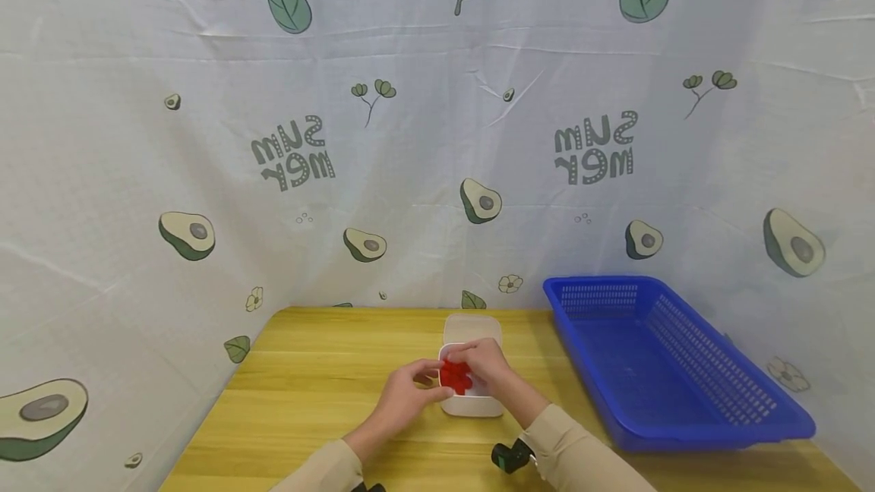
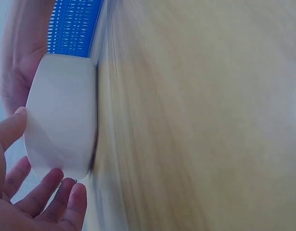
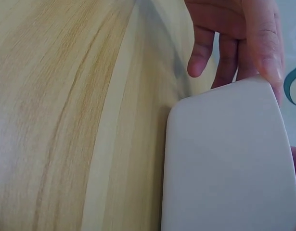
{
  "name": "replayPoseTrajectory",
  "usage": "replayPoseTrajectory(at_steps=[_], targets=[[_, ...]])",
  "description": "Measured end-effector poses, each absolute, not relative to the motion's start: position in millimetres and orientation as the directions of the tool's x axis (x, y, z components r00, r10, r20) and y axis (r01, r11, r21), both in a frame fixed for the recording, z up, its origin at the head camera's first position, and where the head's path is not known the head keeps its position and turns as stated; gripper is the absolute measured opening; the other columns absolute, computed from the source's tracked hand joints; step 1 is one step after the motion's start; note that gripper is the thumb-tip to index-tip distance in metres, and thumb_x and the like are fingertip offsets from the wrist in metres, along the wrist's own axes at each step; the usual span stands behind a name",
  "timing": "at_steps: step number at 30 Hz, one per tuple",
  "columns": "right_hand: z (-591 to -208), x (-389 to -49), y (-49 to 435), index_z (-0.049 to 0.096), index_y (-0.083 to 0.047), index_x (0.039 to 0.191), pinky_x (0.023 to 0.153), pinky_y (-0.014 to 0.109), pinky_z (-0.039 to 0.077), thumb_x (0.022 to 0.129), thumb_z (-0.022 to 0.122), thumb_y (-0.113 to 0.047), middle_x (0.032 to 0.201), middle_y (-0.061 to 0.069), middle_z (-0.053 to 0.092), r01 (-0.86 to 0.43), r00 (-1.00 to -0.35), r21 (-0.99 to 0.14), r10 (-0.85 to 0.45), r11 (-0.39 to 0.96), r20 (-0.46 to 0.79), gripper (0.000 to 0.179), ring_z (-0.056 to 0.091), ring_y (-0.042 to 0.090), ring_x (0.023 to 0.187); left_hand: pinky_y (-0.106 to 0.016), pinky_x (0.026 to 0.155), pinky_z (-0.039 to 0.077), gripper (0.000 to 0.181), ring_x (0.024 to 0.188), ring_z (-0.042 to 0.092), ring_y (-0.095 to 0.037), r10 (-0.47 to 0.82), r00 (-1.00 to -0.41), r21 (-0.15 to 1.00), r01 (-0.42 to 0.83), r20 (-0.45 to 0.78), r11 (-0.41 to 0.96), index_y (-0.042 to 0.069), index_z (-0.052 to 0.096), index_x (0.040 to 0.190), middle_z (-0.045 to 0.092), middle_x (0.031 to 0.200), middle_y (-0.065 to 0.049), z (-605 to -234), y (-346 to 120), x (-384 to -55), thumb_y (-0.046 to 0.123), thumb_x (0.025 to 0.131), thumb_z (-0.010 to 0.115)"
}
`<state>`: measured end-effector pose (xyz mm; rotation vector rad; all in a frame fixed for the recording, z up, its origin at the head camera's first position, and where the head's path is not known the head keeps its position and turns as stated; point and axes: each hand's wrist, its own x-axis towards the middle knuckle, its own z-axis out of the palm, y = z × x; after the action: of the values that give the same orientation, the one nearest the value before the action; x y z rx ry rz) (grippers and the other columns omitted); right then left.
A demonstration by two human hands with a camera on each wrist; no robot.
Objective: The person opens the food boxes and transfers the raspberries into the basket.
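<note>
Yellow wood-grain table (image 1: 328, 401) lay beneath the white rounded box (image 1: 472, 406), blue perforated plastic basket (image 1: 636, 431) stood to the box's right, left hand (image 1: 405, 393) spread at its left side, right hand (image 1: 484, 361) reached in, pinching or not couldn't tell, and red lobed object (image 1: 455, 376) sat inside.

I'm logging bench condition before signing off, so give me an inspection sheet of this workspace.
Surface: wood-grain table, under box and basket.
Job's things: open white box; pale panel, probably its lid, behind; red contents, count unclear.
Clutter: blue basket at right; small dark object by the right sleeve.
Grips: left grip, a bare hand, thumb touching the box rim; right grip, also bare, over the opening, its hold unclear.
Cables: nothing seen.
Surroundings: avocado-print cloth behind the table.
</note>
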<state>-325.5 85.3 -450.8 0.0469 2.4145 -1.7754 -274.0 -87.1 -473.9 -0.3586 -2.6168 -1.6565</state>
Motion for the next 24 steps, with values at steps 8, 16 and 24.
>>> replayPoseTrajectory(at_steps=[8, 16, 24], targets=[[-452.2, -325.1, 84.6, 0.079, -0.005, 0.100, 0.071, 0.035, 0.059, 0.087, 0.077, -0.016, 0.096, 0.009, 0.074, 0.128, -0.986, -0.926, -0.056, 0.354, -0.158, 0.017, 0.066, 0.024, 0.082, -0.033, 0.081, 0.054, 0.046, 0.098, 0.064, -0.020, 0.194, -0.970, 0.893, 0.217, 0.149, 0.394, 0.013, 0.069, 0.124, 0.070, 0.113, -0.008, -472.3, -87.5, -272.7, 0.030, 0.084, 0.083], [-454.3, -326.2, 84.1, 0.079, -0.006, 0.095, 0.065, 0.031, 0.057, 0.082, 0.081, -0.019, 0.090, 0.008, 0.072, 0.126, -0.987, -0.894, -0.038, 0.431, -0.158, 0.018, 0.062, 0.023, 0.077, -0.031, 0.078, 0.055, 0.044, 0.094, 0.064, -0.019, 0.196, -0.969, 0.898, 0.219, 0.153, 0.382, 0.014, 0.070, 0.124, 0.070, 0.112, -0.007, -474.7, -87.4, -273.1, 0.030, 0.084, 0.083], [-452.3, -324.7, 82.4, 0.078, -0.007, 0.099, 0.067, 0.032, 0.058, 0.087, 0.078, -0.019, 0.092, 0.008, 0.072, 0.126, -0.986, -0.878, -0.035, 0.462, -0.161, 0.017, 0.063, 0.023, 0.079, -0.028, 0.075, 0.055, 0.046, 0.093, 0.064, -0.019, 0.196, -0.970, 0.902, 0.210, 0.144, 0.378, 0.014, 0.069, 0.125, 0.070, 0.113, -0.008, -474.0, -87.4, -272.4, 0.029, 0.084, 0.083]])
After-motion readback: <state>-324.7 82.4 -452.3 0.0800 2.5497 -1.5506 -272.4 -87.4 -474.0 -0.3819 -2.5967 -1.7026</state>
